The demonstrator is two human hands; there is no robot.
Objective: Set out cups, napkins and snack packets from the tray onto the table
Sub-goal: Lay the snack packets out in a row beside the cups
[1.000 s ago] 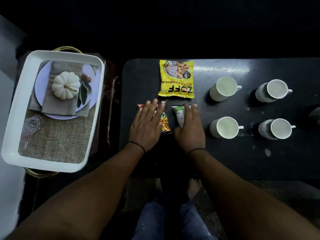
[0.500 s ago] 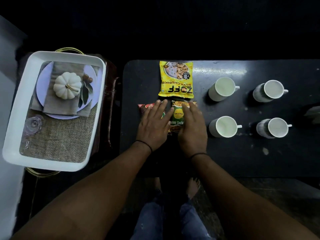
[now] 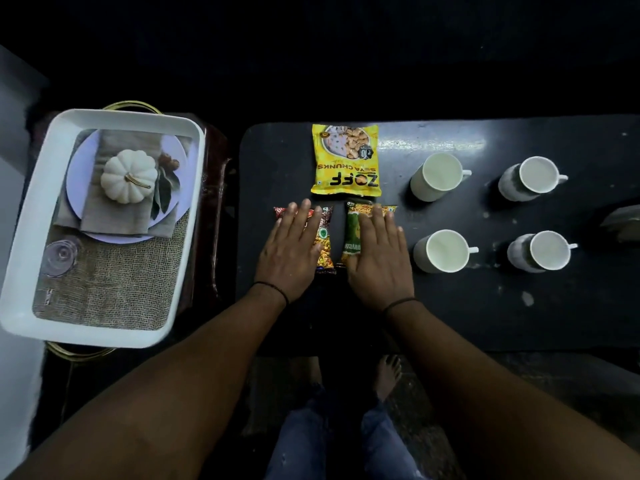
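Observation:
On the black table lie three snack packets. A yellow packet is at the far edge. My left hand rests flat on a red and orange packet, fingers straight. My right hand rests flat on a green packet beside it, a narrow gap between the two. Several white cups stand to the right, the nearest just right of my right hand. The white tray sits at the left.
The tray's floor shows a picture of a plate, a grey napkin, a white pumpkin and a glass on burlap. It rests on a dark stand left of the table. A pale object lies at the table's right edge. My feet are below the near edge.
The two small packets, overlapping half a second ago, now lie side by side with a gap. My hands have spread apart, left hand leftward and right hand rightward, each flat on its packet.

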